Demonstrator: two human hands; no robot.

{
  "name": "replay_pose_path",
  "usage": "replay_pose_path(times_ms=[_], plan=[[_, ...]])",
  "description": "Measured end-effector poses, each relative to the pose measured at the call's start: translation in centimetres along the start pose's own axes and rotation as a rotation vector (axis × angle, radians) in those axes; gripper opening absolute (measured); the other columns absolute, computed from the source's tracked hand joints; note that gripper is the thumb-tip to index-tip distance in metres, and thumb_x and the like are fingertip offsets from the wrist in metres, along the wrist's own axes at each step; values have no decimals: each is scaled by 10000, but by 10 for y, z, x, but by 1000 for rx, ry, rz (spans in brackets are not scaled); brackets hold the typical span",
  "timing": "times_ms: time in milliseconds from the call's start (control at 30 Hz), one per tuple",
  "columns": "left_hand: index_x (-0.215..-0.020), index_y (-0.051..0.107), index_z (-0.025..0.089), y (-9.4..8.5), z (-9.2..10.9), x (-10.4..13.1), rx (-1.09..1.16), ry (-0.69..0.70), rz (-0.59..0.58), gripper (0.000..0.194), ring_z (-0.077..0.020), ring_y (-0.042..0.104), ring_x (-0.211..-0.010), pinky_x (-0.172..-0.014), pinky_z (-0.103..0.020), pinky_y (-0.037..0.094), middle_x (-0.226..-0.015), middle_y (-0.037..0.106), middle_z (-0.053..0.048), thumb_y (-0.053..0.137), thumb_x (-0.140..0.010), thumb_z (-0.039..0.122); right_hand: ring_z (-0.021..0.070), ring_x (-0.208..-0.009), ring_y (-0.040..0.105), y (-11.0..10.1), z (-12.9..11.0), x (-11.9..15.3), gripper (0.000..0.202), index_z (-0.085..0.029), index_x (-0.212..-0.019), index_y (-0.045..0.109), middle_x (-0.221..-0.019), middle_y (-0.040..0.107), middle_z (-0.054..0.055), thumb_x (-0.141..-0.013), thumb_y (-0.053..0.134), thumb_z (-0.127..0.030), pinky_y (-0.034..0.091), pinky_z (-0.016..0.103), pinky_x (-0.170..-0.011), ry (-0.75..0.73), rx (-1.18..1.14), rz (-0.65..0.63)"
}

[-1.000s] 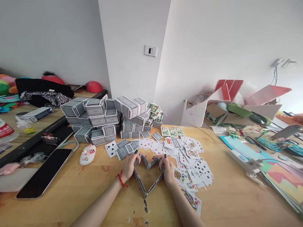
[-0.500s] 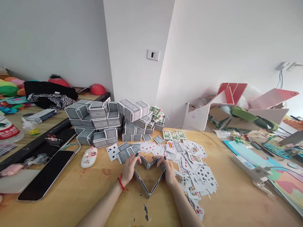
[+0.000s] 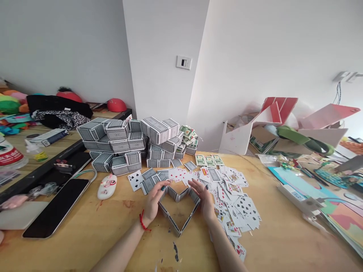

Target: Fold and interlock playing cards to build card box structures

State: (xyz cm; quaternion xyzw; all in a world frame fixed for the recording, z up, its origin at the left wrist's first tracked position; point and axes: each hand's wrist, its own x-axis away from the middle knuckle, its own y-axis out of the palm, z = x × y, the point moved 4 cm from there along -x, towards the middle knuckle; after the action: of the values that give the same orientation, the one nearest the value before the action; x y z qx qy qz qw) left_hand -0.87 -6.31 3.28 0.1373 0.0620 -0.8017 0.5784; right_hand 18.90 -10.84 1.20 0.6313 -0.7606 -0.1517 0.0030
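Playing cards standing on edge form a heart-shaped outline (image 3: 171, 223) on the wooden table, its point toward me. At its left side is my left hand (image 3: 154, 200), fingers stretched out and curved over the upper left lobe. My right hand (image 3: 204, 198) curves along the right side, its fingers apart. Whether the fingertips touch the cards is hard to tell. Nothing is gripped in either hand. Loose playing cards (image 3: 246, 209) lie spread to the right, and some lie face down (image 3: 149, 185) beyond my left hand.
Behind stands a stack of blocks built from folded cards (image 3: 119, 132). A computer mouse (image 3: 107, 187) and a phone (image 3: 56, 209) lie to the left. A power strip (image 3: 297, 202) runs along the right. Open boxes (image 3: 238, 138) stand at the back right.
Both hands have loosened and moved apart from the heart's upper lobes. The thumbs have lifted off the cards, and more of the heart outline shows.
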Motion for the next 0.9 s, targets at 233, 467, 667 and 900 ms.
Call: replay_pose_path(times_ms=[233, 467, 667, 900], plan=[[-983, 569, 194, -33, -2, -8, -259, 140, 281, 244, -227, 560, -1046, -964, -402, 393, -1028, 640, -83, 383, -865, 300, 267, -974, 619, -13, 14, -5, 544, -192, -1049, 627, -1007, 685, 115, -807, 391, -618, 420, 454, -915, 30, 15, 201], [-1129, 523, 181, -65, -32, -23, -965, 127, 136, 455, -326, 466, -1173, -987, -514, 337, -1212, 559, -147, 609, -705, 324, 244, -825, 658, -19, 19, -6, 441, -187, -912, 650, -839, 705, 93, -782, 479, -572, 511, 399, -751, 41, 47, 338], [-1133, 507, 225, -60, -36, -21, -942, 125, 106, 419, -286, 538, -1082, -922, -451, 417, -1147, 591, -104, 595, -733, 311, 243, -767, 663, -14, 15, -5, 441, -178, -846, 658, -769, 700, 88, -759, 509, -584, 518, 382, -709, 52, 140, 364], [-1183, 448, 208, -59, -6, -17, -814, 218, 382, 483, -277, 499, -1072, -942, -450, 382, -1121, 535, -115, 596, -737, 321, 208, -717, 651, -24, 15, -11, 282, -198, -929, 624, -806, 669, 49, -726, 575, -388, 542, 364, -643, 32, 146, 411]])
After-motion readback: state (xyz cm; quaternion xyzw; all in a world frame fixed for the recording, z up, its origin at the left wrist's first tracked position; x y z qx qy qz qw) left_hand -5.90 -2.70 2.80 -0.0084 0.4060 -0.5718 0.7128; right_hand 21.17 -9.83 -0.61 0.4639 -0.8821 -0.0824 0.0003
